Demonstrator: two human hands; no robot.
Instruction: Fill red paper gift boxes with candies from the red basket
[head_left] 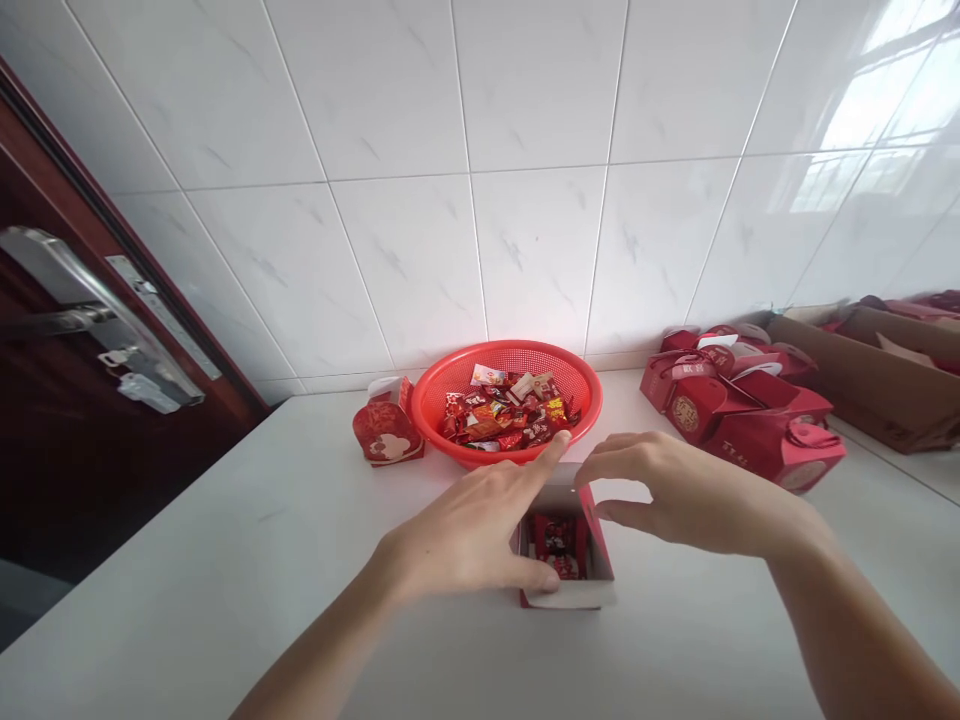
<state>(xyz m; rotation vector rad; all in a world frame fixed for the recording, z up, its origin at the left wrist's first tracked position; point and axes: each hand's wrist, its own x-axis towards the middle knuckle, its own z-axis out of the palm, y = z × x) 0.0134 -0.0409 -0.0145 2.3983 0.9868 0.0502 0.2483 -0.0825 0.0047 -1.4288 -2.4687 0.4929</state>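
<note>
An open red box (568,595) with a pale inside stands on the white table. Dark red wrapped candies (561,545) lie inside it. My left hand (480,530) is at the box's left side, thumb at the near edge and a finger stretched toward the far side. Its thumb and fingers are apart. My right hand (660,490) is at the box's upper right edge, fingers curved, thumb below them with a gap between. Just behind the hands, a red plastic basket (427,425) holds many wrapped candies (517,410).
Left of the basket stands a small red box (388,425). Several closed red gift boxes (739,405) are grouped at the right, beside a brown cardboard carton (862,385). A tiled wall (405,250) runs behind the table (300,560); a dark door (45,400) is at the left.
</note>
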